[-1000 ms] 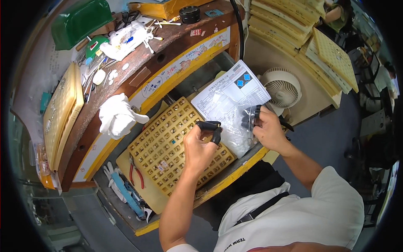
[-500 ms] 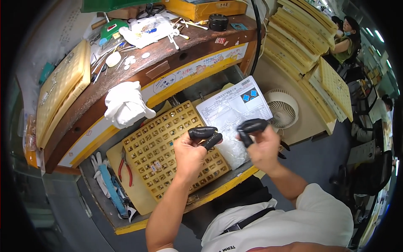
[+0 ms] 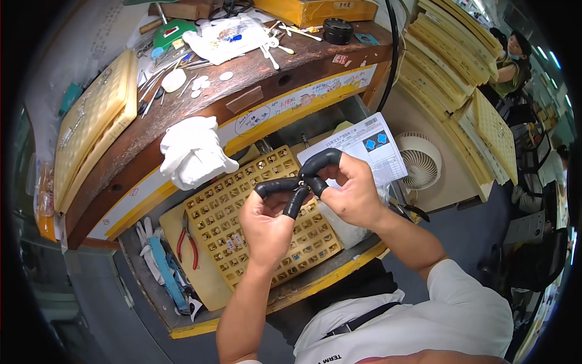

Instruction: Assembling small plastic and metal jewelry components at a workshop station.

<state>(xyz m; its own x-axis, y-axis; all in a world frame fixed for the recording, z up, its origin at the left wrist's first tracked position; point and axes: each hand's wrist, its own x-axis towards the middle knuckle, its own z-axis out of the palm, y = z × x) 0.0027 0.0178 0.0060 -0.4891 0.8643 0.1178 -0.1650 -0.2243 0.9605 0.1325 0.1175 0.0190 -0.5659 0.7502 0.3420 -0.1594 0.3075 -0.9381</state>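
Observation:
My left hand (image 3: pixel 270 221) and my right hand (image 3: pixel 351 191) meet above a yellow tray (image 3: pixel 242 258) with rows of square pockets. Black finger covers wrap the thumb and forefinger of each. Both hands are closed in a pinch, fingertips touching around a small shiny metal piece (image 3: pixel 301 182), too small to name more closely. Many pockets hold small metallic pieces; my hands hide part of the tray. Behind my right hand lie a printed sheet (image 3: pixel 357 142) and clear plastic bags (image 3: pixel 348 227), partly covered.
Red-handled pliers (image 3: pixel 187 242) lie left of the tray in the open drawer. A white cloth bundle (image 3: pixel 194 151) sits at the bench edge. Cotton swabs and tools crowd the wooden bench (image 3: pixel 242 85). On the right are a white fan (image 3: pixel 418 161), stacked trays (image 3: pixel 448 54) and a seated person.
My right hand has moved left from over the plastic bags, and its fingertips now meet those of my left hand. The whole view has shifted slightly.

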